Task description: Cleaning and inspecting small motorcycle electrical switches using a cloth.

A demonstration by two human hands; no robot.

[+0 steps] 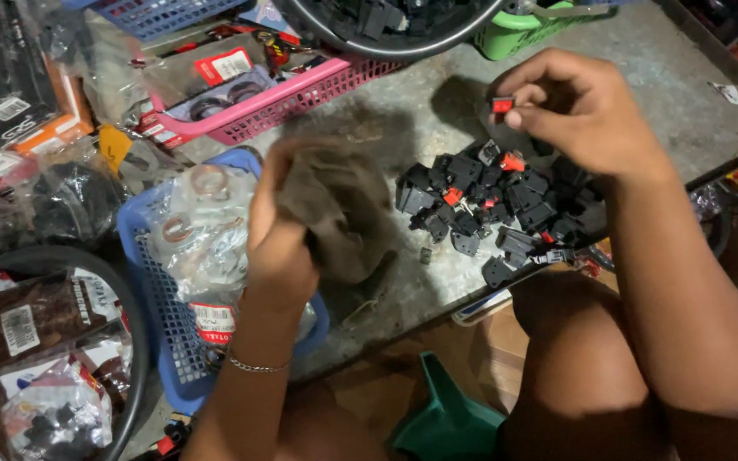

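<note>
One switch up, many to go.
We pinch a switch (502,104) in our right hand (582,111); left hand (279,248) grips a rag (339,201); pile (497,205) waits below.

The left hand (279,243) is raised and curled shut in a fist, wrist straight. The right hand (578,107) reaches further forward, fingertips (518,118) pinched together, forearm angled back toward the body.

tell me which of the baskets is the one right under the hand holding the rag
The blue basket, full of bagged rings, lies beneath the left hand and its brown rag. The pink basket sits farther back.
</note>
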